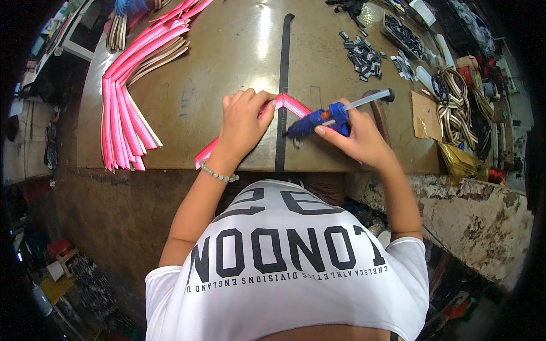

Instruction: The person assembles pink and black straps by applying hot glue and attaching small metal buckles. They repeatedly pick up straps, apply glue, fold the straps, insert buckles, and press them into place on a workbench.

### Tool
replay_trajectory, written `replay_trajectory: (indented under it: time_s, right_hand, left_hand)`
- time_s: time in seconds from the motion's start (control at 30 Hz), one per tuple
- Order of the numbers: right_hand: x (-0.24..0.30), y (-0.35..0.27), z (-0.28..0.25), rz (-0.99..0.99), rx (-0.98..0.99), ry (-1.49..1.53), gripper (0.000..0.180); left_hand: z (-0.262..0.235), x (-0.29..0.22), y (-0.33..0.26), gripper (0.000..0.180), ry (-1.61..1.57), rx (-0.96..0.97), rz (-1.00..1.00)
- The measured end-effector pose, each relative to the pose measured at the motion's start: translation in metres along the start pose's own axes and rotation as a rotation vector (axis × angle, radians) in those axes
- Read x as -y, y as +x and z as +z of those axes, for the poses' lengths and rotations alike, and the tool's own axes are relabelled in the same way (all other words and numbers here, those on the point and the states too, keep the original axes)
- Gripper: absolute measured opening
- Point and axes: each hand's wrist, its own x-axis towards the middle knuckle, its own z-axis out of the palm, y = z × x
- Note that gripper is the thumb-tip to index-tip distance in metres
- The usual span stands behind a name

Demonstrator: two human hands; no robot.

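My left hand (244, 122) pinches a pink strap (293, 105) near the middle of the table's front part. One end of this strap shows below my left wrist, and the other slants down to the right, behind the glue gun. A blue glue gun (318, 122) with a pale glue stick out of its back is gripped in my right hand (358, 133). Its nozzle points left, close to a black strip (282, 74) that runs from back to front across the tabletop. Whether the nozzle touches anything I cannot tell.
A stack of folded pink straps (122, 108) lies at the left of the table (227, 57). Small black pieces (364, 57) are scattered at the back right, near a tray (402, 37) of more. Coiled cords (455, 108) and a brown card (425, 116) lie at the right edge.
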Motion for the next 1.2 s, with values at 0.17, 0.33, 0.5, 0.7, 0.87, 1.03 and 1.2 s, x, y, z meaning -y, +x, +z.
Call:
replay_trajectory:
  time_s: [0.17,0.33,0.5,0.7,0.87,1.03,1.2]
  right_hand:
    - [-0.068,-0.032,-0.047,0.222,-0.727,0.17,0.039]
    - [-0.126,-0.083,-0.085,0.863,-1.063,-0.444,0.053]
    - [-0.065,-0.09,-0.088,0.873,-0.645,-0.598,0.044]
    - [-0.089,0.066,-0.05,-0.028,-0.562,-0.351,0.027]
    - [-0.111,0.109,-0.034,0.083,-0.497,-0.59,0.029]
    - [-0.106,0.099,-0.05,0.151,-0.514,-0.223,0.034]
    - [-0.116,0.087,-0.051,0.178,-0.591,0.317,0.032]
  left_hand:
    - [-0.001,-0.006,-0.006,0.014,0.022,0.036,0.006]
    - [0.001,-0.016,-0.011,0.011,0.024,0.049,0.0]
    - [0.0,-0.016,-0.01,0.012,0.007,0.083,-0.028]
    - [0.003,-0.016,-0.01,0.011,0.005,0.025,0.03]
    - [0.002,-0.017,-0.012,0.011,-0.012,0.003,0.006]
    - [0.001,-0.015,-0.012,0.011,-0.026,0.021,-0.001]
    - [-0.001,-0.014,-0.012,0.011,-0.076,-0.026,-0.057]
